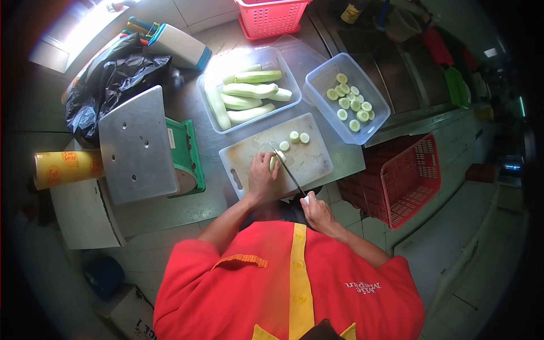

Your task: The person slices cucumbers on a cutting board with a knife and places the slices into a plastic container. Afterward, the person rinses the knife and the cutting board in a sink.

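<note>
My left hand [262,174] is closed around a short piece of peeled cucumber [273,164] on the white cutting board [314,161]. In my right hand [318,212] is the handle of a knife [292,177], its blade lying against the cut end of that piece. Several round cucumber slices [294,136] rest on the board beyond the blade. Behind the board, a clear plastic container [212,124] holds several whole peeled cucumbers [249,90]. To its right, a second plastic container [373,133] has several cut slices [355,105] on its bottom.
A green scale [191,148] with a metal platform [136,153] stands left, beside a yellow wrap roll [68,168] and a black plastic bag [122,73]. A knife block [180,46] and pink basket [272,20] are at the back. A red crate [391,187] sits right of the table.
</note>
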### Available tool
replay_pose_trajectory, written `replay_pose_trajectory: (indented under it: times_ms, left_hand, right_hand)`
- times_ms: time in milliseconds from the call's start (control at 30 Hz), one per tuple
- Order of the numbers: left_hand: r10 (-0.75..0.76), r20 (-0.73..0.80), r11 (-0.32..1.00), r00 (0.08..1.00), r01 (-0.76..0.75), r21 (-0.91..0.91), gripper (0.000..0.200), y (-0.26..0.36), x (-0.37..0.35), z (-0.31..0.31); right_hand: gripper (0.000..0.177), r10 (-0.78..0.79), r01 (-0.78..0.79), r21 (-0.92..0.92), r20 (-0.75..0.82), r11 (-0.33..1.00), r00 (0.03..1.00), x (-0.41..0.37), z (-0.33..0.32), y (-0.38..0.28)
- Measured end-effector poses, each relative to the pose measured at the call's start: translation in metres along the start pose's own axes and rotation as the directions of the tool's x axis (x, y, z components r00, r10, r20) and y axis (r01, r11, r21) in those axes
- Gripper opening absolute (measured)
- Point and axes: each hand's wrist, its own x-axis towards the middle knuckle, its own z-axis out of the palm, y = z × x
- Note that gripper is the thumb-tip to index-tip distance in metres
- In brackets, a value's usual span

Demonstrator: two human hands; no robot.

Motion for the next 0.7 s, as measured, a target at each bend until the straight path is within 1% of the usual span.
replay_pose_trajectory:
  times_ms: [67,167,233,267,300,367,400,433,500,533,600,700]
  left_hand:
    - [0.006,-0.009,1.0,1.0,-0.006,0.0,0.022,-0.004,-0.001,0.0]
    - [-0.014,0.034,0.999,0.999,0.016,-0.052,0.023,-0.008,-0.004,0.001]
    - [-0.029,0.037,0.998,0.999,0.031,-0.048,0.024,-0.007,0.0,0.001]
    - [-0.025,0.029,0.999,0.999,0.026,-0.042,0.024,-0.007,0.0,0.001]
    - [-0.005,0.022,0.999,1.0,0.006,-0.041,0.025,-0.007,-0.002,0.0]
    - [0.026,0.004,0.999,1.0,-0.026,-0.042,0.027,-0.004,-0.003,-0.004]
    - [0.046,0.016,0.997,0.999,-0.045,-0.059,0.03,-0.003,-0.007,-0.007]
    - [0.066,0.027,0.995,0.997,-0.064,-0.076,0.033,-0.002,-0.009,-0.009]
    - [0.066,0.04,0.994,0.997,-0.062,-0.085,0.037,-0.005,-0.014,-0.008]
    - [0.06,0.057,0.994,0.997,-0.054,-0.096,0.04,-0.007,-0.016,-0.008]
    - [0.045,0.047,0.992,0.998,-0.039,-0.116,0.041,-0.007,-0.017,-0.006]
    - [0.029,0.047,0.991,0.998,-0.023,-0.131,0.041,-0.006,-0.017,-0.005]
  right_hand:
    - [0.029,0.013,-0.014,0.013,0.015,1.0,1.0,0.004,0.006,-0.002]
    - [0.03,0.043,-0.043,-0.024,0.028,0.999,0.999,0.031,0.033,0.013]
    - [0.029,-0.054,0.055,0.013,-0.081,0.998,0.995,0.058,0.045,0.021]
    - [0.033,-0.022,0.025,0.035,-0.073,0.999,0.997,0.065,0.047,0.021]
    - [0.033,-0.026,0.029,0.041,-0.078,0.999,0.997,0.07,0.048,0.024]
    - [0.038,-0.056,0.053,0.201,0.009,0.978,0.998,0.084,0.031,0.022]
    - [0.042,-0.014,0.0,0.196,0.067,0.981,0.998,0.085,0.022,0.023]
    - [0.042,-0.017,0.004,0.196,0.061,0.981,0.998,0.082,0.017,0.022]
    - [0.039,-0.008,0.017,0.111,-0.082,0.994,0.997,0.068,0.012,0.019]
    - [0.039,-0.01,0.019,0.109,-0.079,0.994,0.997,0.06,0.007,0.015]
    - [0.035,-0.044,0.045,0.016,-0.044,0.999,0.998,0.041,-0.002,0.007]
    - [0.031,-0.045,0.045,0.01,-0.025,0.999,0.999,0.022,-0.002,0.008]
